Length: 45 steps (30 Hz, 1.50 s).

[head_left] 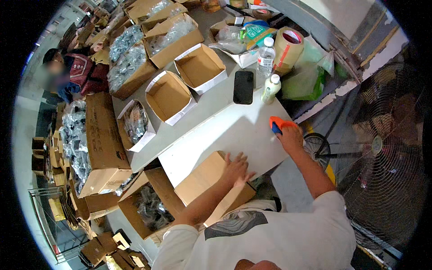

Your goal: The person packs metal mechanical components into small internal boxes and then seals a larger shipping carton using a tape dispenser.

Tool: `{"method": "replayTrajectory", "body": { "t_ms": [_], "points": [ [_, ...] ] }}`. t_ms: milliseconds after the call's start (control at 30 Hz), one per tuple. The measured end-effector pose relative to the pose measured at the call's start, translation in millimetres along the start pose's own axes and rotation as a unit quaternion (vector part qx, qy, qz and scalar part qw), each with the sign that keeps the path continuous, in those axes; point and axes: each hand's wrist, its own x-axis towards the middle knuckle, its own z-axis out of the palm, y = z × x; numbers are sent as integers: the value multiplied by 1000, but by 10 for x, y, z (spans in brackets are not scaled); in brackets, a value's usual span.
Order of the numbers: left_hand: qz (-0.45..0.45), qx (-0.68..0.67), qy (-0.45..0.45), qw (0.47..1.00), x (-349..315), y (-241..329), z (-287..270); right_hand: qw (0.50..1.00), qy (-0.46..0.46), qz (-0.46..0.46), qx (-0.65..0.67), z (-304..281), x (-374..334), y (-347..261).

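Note:
My left hand (236,169) lies with fingers spread on a closed brown cardboard box (203,176) at the table's near edge. My right hand (291,137), further right, is closed round an orange-and-blue object (281,122) at the right end of the white tabletop (225,130). The hand covers part of that object, and its exact kind is unclear. Beyond it stand a white-capped bottle with a pale green label (271,90) and a black phone (243,87) lying flat.
Two open boxes (200,67) and a smaller filled box (136,124) line the table's far side. Large cartons of plastic-wrapped items (101,135) stand left. A water bottle (266,57) and big tape roll (288,49) stand back right. A fan (377,144) stands right; another person (83,74) is far left.

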Motion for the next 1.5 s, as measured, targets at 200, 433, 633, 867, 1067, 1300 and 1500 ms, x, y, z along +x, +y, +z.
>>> {"method": "replayTrajectory", "body": {
  "t_ms": [200, 433, 633, 867, 1067, 1300, 1500],
  "points": [
    [-440, -241, 274, 821, -893, -620, 1379, 990, 99, 87, 57, 735, -862, -13],
    [-169, -853, 315, 379, -1149, -1744, 2410, 456, -117, 309, 827, 1299, -1941, -1398],
    [62, -927, 147, 339, -990, -1557, 1750, 512, 61, 299, 803, 2274, -2573, -1394],
    [184, -828, -21, 529, -810, -266, 1189, 404, 359, 242, 805, 1541, -3884, -1154],
    [177, -747, -217, 603, -292, 1337, 1389, 215, 544, 327, 742, 939, -5405, -938],
    [267, -601, -296, 693, -390, 4156, 2314, 177, 653, 246, 694, 1795, -7830, -690],
    [308, -427, -377, 762, -898, 6904, 3562, 41, 817, 264, 512, 2211, -10056, -273]
  ]
}}
